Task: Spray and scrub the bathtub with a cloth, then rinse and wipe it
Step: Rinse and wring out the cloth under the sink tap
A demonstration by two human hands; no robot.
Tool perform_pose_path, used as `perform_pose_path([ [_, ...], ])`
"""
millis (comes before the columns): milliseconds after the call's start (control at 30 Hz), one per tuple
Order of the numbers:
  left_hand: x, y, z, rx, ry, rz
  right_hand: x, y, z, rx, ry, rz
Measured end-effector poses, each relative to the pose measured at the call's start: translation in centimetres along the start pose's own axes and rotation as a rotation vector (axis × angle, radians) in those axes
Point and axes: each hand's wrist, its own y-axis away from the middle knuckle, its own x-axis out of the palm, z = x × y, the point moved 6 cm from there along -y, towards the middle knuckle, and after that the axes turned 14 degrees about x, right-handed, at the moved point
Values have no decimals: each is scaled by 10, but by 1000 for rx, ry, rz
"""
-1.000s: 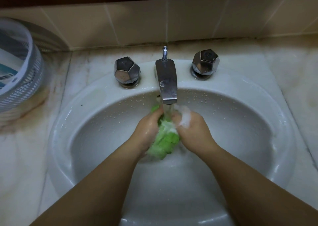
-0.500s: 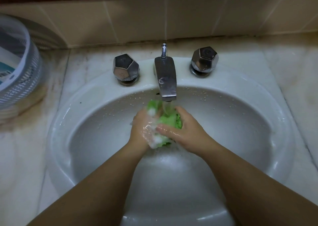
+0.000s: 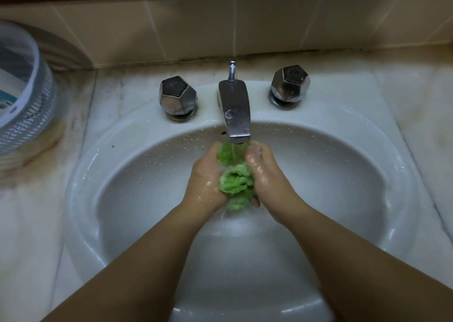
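- Both hands meet over the middle of the basin: the left hand [image 3: 208,177] and right hand [image 3: 263,174] each have fingers curled round the bunched green cloth [image 3: 235,182], squeezing it between them, skin wet and shiny.
- Cloth sits directly under the spout, its upper end in the running stream, its lower end dripping toward the bowl of the white sink [image 3: 367,199].
- Just behind, the chrome faucet [image 3: 234,111] pours water; droplets already speckle the back wall of the bowl.
- Two faceted knobs, left knob [image 3: 177,97] and right knob [image 3: 290,85], flank it.
- Off at the far left, a slatted basket [image 3: 27,116] rests on the stained counter [image 3: 36,211].
- Risk, as I judge it: a hard squeeze so close to the spout could spray water onto the counter, and wet fingers could let the cloth slip down toward the drain.
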Motion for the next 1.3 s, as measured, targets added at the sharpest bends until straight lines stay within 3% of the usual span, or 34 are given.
perform_pose_path([
  [67, -2, -1, 8, -75, -17, -40, 3, 3, 0, -45, 72, 33],
  [200, -7, 2, 6, -69, 103, -130, -7, 1, 10, -77, 238, -202],
  [367, 17, 10, 7, 49, 179, 136, -24, -10, 1, 10, 67, -240],
  [500, 18, 4, 9, -73, 216, 21, -25, -6, 0, 45, 95, -315],
  [600, 6, -2, 13, -130, 110, -55, -14, 1, 6, -48, 88, -220],
  [700, 4, -1, 14, -91, 137, -32, -7, 0, 7, -109, 123, -121],
  [833, 17, 9, 6, -136, 369, 93, -21, -1, 14, -130, 171, -294],
  [900, 20, 11, 1, -67, 393, 147, -25, 0, 14, -64, 123, -319],
  [1067, 28, 9, -7, 244, 105, 269, -22, -6, 2, 151, -213, -235],
  [1200, 20, 6, 8, 71, -13, 183, -13, -7, 2, 154, -410, -105],
  [1300, 13, 4, 14, -61, 17, 71, -3, 0, 7, 26, -123, -14],
])
